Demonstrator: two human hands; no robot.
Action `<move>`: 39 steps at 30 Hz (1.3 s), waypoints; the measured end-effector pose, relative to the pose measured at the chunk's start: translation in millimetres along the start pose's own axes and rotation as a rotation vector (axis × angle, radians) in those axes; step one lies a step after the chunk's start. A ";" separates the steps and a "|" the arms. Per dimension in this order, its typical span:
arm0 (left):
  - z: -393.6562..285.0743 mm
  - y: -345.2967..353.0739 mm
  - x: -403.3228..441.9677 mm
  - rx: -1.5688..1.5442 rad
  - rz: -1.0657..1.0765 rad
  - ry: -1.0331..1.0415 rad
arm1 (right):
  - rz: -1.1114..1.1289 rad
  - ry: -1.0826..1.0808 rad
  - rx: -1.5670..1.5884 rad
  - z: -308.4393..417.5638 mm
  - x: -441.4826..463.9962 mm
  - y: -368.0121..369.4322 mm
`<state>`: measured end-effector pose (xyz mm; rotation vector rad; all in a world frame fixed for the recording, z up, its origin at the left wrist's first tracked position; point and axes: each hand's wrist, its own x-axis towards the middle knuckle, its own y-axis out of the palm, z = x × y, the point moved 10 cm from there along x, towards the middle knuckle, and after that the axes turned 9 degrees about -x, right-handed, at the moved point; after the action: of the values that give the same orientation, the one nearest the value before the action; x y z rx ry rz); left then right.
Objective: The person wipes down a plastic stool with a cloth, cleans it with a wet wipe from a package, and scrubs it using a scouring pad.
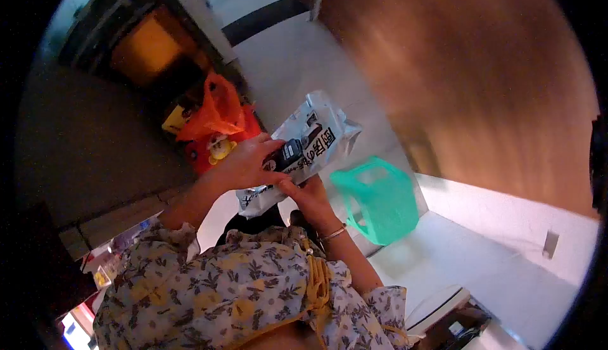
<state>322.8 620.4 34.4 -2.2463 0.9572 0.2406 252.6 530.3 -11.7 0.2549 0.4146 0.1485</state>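
Note:
A silvery-white plastic packet (325, 136) with dark printed characters is held in front of the body, tilted up to the right. My left hand (253, 162) lies over its upper left side, with fingers and thumb around a dark patch on the front. From below, my right hand (308, 201) grips the lower edge, its thumb on the packet and its other fingers hidden behind. A bracelet circles the right wrist.
A green plastic basket (410, 203) stands on the floor right of the hands. Left of them sit an orange-red plastic bag (218, 112) and a yellow box (175, 120). A brown wooden panel (468, 84) rises at the right. A dark appliance (453, 328) is at the lower right.

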 end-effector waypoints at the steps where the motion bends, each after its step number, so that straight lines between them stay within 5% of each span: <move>1: -11.4 1.5 1.0 0.016 0.003 0.027 | -0.009 -0.060 -0.029 11.6 -5.8 -5.0; 3: -48.5 2.3 -1.8 -0.114 -0.059 0.271 | -0.061 -0.135 -0.074 24.2 -20.6 -19.6; 10: -169.6 86.5 -10.6 -0.013 0.157 0.265 | -0.254 -0.258 0.050 68.8 -143.5 -98.9; 11: -71.3 17.5 22.7 -0.139 0.177 0.264 | -0.273 -0.182 -0.003 49.8 -44.8 -43.1; 13: -73.8 22.6 19.0 -0.183 0.183 0.265 | -0.318 -0.200 -0.033 45.2 -49.5 -48.8; 16: -82.0 23.6 12.4 -0.216 0.073 0.279 | -0.363 -0.220 -0.106 31.7 -49.9 -63.4; 18: -100.9 2.7 -0.7 0.074 -0.309 0.428 | -0.370 -0.208 -0.145 31.7 -52.3 -63.4; 22: -112.0 -0.2 -8.1 0.206 -0.446 0.397 | -0.479 -0.206 0.000 28.5 -58.1 -66.9; 25: -127.3 12.2 -17.8 0.269 -0.350 0.644 | -0.527 -0.212 0.056 3.1 -53.4 -78.2; 27: -138.7 60.3 -33.8 0.109 0.285 0.939 | -0.552 -0.210 0.092 -25.1 -40.5 -91.7; 28: -143.5 65.9 -44.4 -0.102 0.492 0.990 | -0.536 -0.416 -0.080 -15.0 -38.4 -94.8; 29: -142.4 59.6 -43.8 -0.100 0.490 0.990 | -0.497 -0.446 -0.180 -11.7 -37.8 -95.8; 31: -141.3 -3.5 -28.1 -0.046 -0.044 0.954 | -0.424 -0.520 -0.371 -5.2 -38.2 -96.9; 33: -149.4 -60.5 -24.9 0.158 -0.551 0.704 | -0.514 -0.185 -0.182 1.9 -48.7 -105.5; 35: -116.1 -62.2 9.4 0.095 -0.457 0.586 | -0.476 -0.340 -0.332 6.4 -38.6 -110.2; 37: -87.8 -50.2 30.5 0.028 -0.358 0.465 | -0.042 -0.320 0.475 9.9 -17.4 -89.9; 39: -72.8 10.7 44.5 -0.858 0.181 0.158 | -0.091 -0.246 0.386 27.5 -18.6 -87.8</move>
<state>340.6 542.3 65.8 -2.9758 1.3152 0.6652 255.1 436.7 -4.4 0.6263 0.2067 -0.0545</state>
